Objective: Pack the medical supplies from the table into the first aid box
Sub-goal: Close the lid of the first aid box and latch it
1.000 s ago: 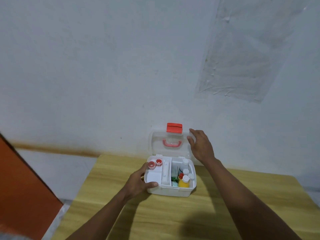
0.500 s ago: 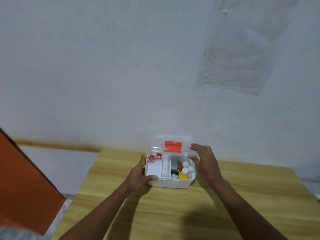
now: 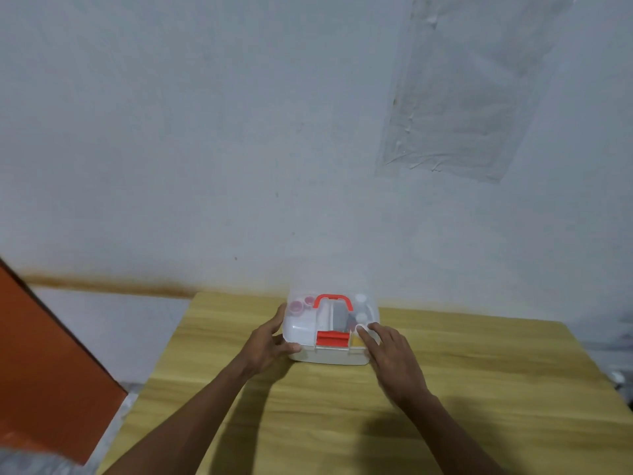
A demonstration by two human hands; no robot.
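Observation:
The white first aid box (image 3: 329, 356) stands near the far edge of the wooden table (image 3: 479, 389), its clear lid (image 3: 301, 329) down over the base. A red handle (image 3: 333, 299) and a red latch (image 3: 333, 338) show on the lid. Through the lid I see red-capped jars at the left and white-capped bottles at the right. My left hand (image 3: 270, 342) grips the box's left front corner. My right hand (image 3: 394, 358) rests on the lid's right front corner, fingers pressing down.
A pale wall rises just behind the table, with a plastic sheet (image 3: 462, 90) taped on it at the upper right. An orange panel (image 3: 44, 365) stands at the left, beyond the table's edge.
The lid has swung from upright down onto the box, pushed by my right hand, which came forward with it. My left hand kept its hold on the box's left side.

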